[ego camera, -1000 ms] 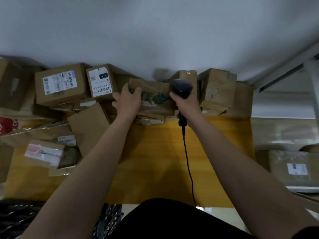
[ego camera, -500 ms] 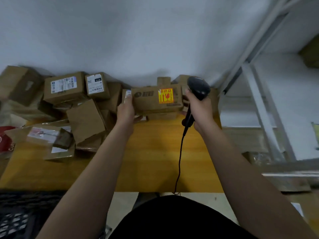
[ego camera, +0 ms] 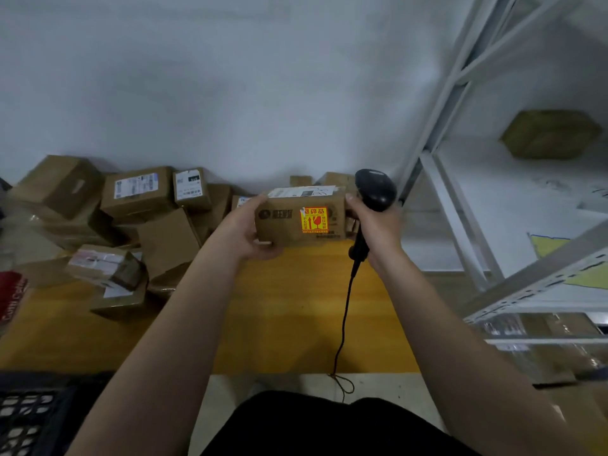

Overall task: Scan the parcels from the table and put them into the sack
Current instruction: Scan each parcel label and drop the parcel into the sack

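A brown cardboard parcel (ego camera: 286,222) with a red and yellow fragile sticker hangs above the yellow table (ego camera: 289,311), a white label on its top face. My left hand (ego camera: 245,233) grips its left end, thumb on top and fingers underneath. My right hand (ego camera: 375,227) holds a black corded barcode scanner (ego camera: 375,195) by the handle, and its fingertips touch the parcel's right end. The scanner head sits just right of the parcel. No sack can be made out.
Several cardboard parcels (ego camera: 138,192) are piled on the table's left and back against the white wall. A white metal shelf rack (ego camera: 467,225) stands at the right with a box (ego camera: 549,133) on a shelf. A black crate (ego camera: 29,416) sits lower left.
The parcel has been lifted from the back pile and turned, so its stickered side faces me and the white label faces up. Both hands came nearer, and my view swung right.
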